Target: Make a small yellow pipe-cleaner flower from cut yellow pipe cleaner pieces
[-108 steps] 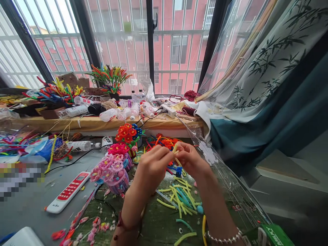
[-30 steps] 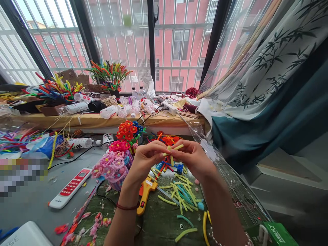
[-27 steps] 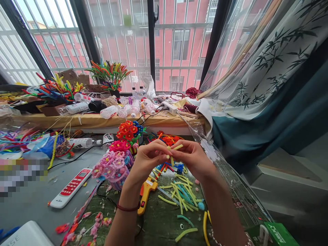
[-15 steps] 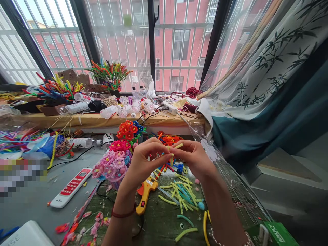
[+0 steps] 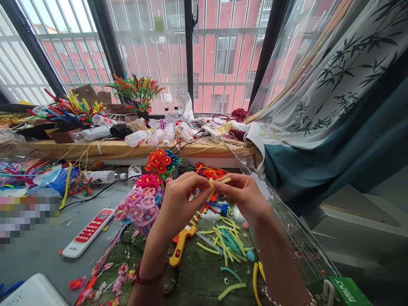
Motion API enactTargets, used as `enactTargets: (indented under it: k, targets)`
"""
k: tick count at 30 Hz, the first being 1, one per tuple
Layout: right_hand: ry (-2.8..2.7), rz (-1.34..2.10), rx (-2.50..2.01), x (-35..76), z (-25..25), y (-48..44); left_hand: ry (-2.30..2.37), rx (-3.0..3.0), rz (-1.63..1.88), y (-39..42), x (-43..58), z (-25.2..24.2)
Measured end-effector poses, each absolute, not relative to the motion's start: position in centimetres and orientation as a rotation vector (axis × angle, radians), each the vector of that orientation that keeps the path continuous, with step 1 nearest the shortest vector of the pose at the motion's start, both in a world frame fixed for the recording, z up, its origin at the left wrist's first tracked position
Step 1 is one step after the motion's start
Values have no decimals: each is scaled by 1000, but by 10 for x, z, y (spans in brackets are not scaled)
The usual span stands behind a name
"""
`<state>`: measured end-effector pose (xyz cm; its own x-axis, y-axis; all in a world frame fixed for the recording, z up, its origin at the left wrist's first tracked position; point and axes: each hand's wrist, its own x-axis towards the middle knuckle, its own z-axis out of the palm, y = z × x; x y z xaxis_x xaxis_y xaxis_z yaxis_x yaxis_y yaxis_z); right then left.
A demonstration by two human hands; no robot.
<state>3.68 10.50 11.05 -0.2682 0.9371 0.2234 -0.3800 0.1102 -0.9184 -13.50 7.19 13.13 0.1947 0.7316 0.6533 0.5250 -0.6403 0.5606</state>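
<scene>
Pale yellow, fuzzy and bent, one small piece of craft strip (image 5: pixel 212 184) is held up over the dark green part of the desk (image 5: pixel 197 287), between two bare hands. The left hand (image 5: pixel 178 199) has its grip closed on this piece, pinching with thumb and forefinger; the right hand (image 5: pixel 248 195) pinches it too, one end poking out past the fingertips. One dark red band (image 5: pixel 148 280) circles the left wrist, one string of silvery beads (image 5: pixel 270 299) the right.

Below the hands lies one yellow glue gun (image 5: pixel 181 246). Beside it, yellow-green and teal fuzzy strips (image 5: pixel 225 242) overlap in one heap, too tangled to count. Near the heap are one light blue pom-pom (image 5: pixel 250 256), two small pink pom-poms (image 5: pixel 245 225) and two curved orange-yellow sticks (image 5: pixel 255 284). One googly eye (image 5: pixel 226 281) lies between one loose teal strip (image 5: pixel 231 273) and one loose yellow-green strip (image 5: pixel 231 291).

To the left are fuzzy flowers (image 5: pixel 140 204) in pink, magenta, orange-red and blue, and one white remote control with a red front (image 5: pixel 88 233).
</scene>
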Motion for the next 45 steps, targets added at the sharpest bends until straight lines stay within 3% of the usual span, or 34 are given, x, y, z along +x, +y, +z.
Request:
enactTargets:
  k: [20, 36, 45]
  targets:
    - [-1366, 1301, -666, 32, 117, 100, 1201, 2255, 1351, 70, -141, 135]
    - [-1410, 1201, -634, 34, 118, 98, 1047, 1575, 1310, 77, -134, 131]
    - [-1384, 1246, -615, 34, 119, 100, 1073, 1657, 1279, 75, -136, 131]
